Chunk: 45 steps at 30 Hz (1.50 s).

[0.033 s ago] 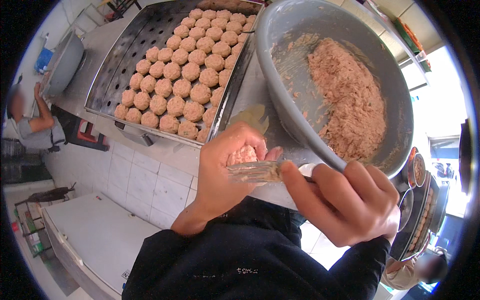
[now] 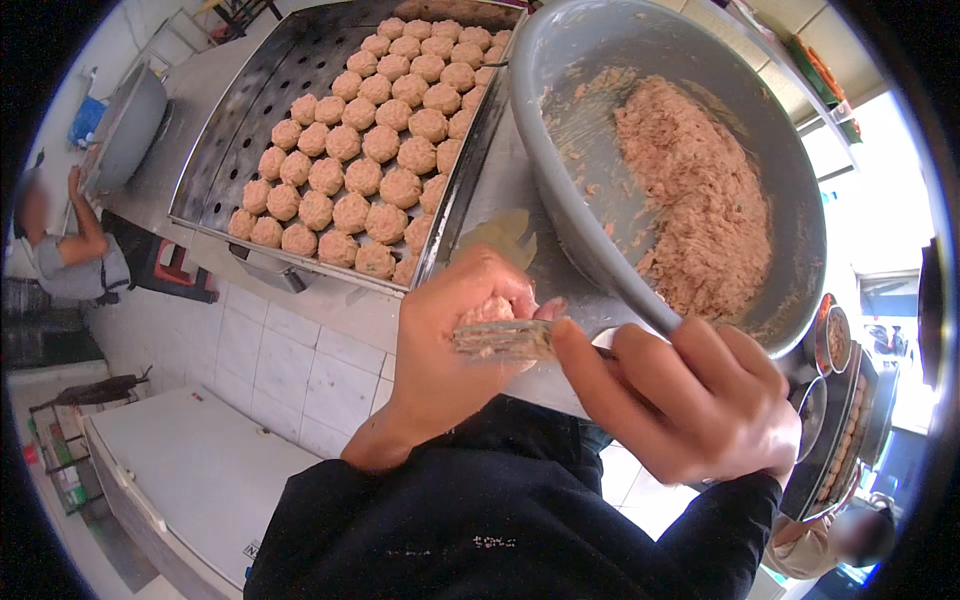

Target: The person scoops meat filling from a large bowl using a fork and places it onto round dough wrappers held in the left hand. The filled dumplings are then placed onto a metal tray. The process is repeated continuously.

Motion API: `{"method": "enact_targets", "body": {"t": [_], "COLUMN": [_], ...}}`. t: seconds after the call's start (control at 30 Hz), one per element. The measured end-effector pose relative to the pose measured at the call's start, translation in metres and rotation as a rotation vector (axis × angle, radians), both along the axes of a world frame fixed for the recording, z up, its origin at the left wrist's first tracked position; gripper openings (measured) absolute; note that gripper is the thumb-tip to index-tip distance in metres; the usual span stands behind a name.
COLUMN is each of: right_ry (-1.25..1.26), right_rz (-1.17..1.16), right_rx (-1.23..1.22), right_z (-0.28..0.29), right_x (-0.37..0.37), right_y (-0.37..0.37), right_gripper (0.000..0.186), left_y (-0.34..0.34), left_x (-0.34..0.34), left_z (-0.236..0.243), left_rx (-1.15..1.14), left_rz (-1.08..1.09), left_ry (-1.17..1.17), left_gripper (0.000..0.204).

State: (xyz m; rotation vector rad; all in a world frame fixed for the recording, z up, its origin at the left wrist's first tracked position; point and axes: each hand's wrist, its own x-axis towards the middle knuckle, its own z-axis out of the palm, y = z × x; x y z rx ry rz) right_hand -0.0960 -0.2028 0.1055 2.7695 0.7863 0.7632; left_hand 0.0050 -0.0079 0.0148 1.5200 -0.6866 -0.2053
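Observation:
My left hand [image 2: 440,340] is curled around a lump of pale pink meat mixture [image 2: 487,311], which shows in the opening between thumb and fingers. In my right hand [image 2: 690,405] is a metal fork [image 2: 500,341], smeared with the mixture. Its tines lie across the top of the left fist, against the lump. Beyond the hands stands a wide grey basin [image 2: 560,180], a large mound of minced meat mixture [image 2: 700,200] inside. To its left, rows of shaped meat dumplings [image 2: 380,143] sit on a perforated metal steamer tray [image 2: 255,115].
The tray and basin rest on a metal table [image 2: 500,190]. A white chest freezer [image 2: 190,460] stands at lower left. A person [image 2: 75,245] is at the far left near another grey tub [image 2: 130,130]; another person [image 2: 830,540] is at lower right, beside a further tray [image 2: 845,440].
My right hand and the fork have shifted very slightly to the left over the lump. My left hand is nearly still.

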Motion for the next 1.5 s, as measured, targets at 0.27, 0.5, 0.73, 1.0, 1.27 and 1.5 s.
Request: {"method": "enact_targets", "body": {"t": [0.27, 0.5, 0.73, 1.0, 1.27, 1.5], "right_ry": [0.021, 0.14, 0.121, 0.534, 0.438, 0.634], "right_rz": [-0.108, -0.069, -0.541, -0.834, 0.093, 0.4], "right_rx": [-0.027, 0.071, 0.328, 0.046, 0.335, 0.431], "right_z": [0.014, 0.023, 0.033, 0.024, 0.029, 0.026], "right_x": [-0.002, -0.002, -0.016, 0.004, 0.046, 0.125], "right_y": [0.002, 0.003, -0.033, -0.123, -0.01, 0.032], "right_gripper": [0.038, 0.028, 0.017, 0.02, 0.035, 0.033], "left_y": [-0.012, 0.003, 0.005, 0.005, -0.003, 0.01], "left_x": [0.012, 0.023, 0.02, 0.022, 0.006, 0.003], "left_z": [-0.008, -0.018, -0.02, -0.016, -0.009, -0.013], "left_rx": [-0.254, -0.252, -0.195, -0.224, -0.287, -0.493], "left_rz": [0.026, -0.131, 0.068, -0.096, -0.109, 0.3], "left_ry": [-0.096, -0.477, -0.376, -0.437, -0.035, 0.077], "left_gripper": [0.035, 0.068, 0.065, 0.076, 0.153, 0.168]}}
